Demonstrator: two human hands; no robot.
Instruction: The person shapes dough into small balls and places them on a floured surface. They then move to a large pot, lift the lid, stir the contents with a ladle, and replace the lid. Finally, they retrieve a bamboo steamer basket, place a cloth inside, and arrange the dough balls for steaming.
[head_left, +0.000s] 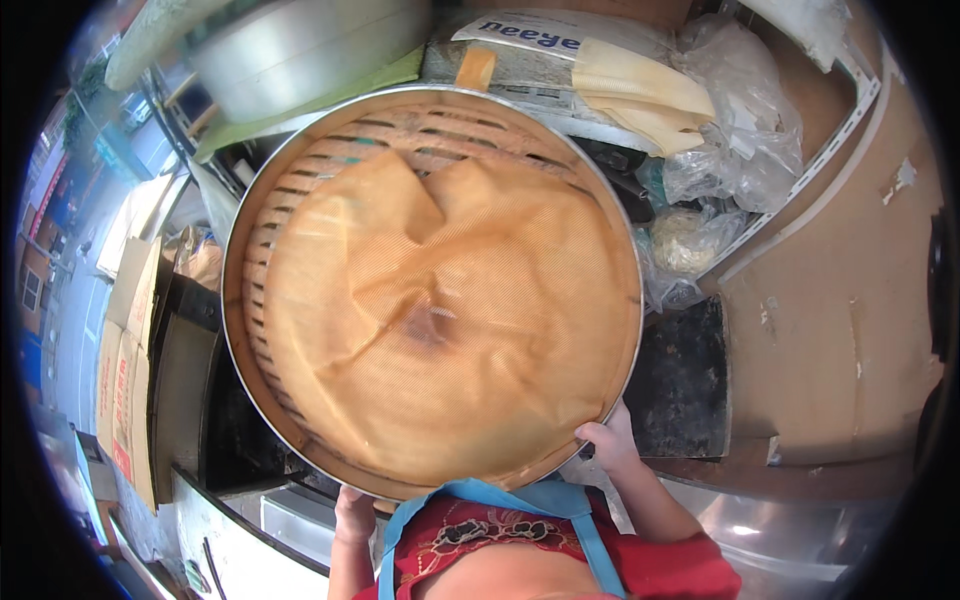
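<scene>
A large round steamer tray (244, 247) with a metal-edged rim and a slatted bottom fills the middle of the view, close to my body. Over its slats lies a tan woven-looking steamer liner (480, 390), creased and folded up at the far edge and centre. My right hand (613, 441) grips the tray's near right rim, thumb on top and fingers hidden below. At the near left, my left hand (355, 516) holds the rim from underneath; most of its fingers are out of sight.
Beyond the tray, a shelf holds a large metal pot (300, 52), a pale folded cloth or liner (641, 94) and clear plastic bags (739, 120). Flattened cardboard (127, 375) stands at the left, with a street outside. A brown panel (832, 330) borders the right.
</scene>
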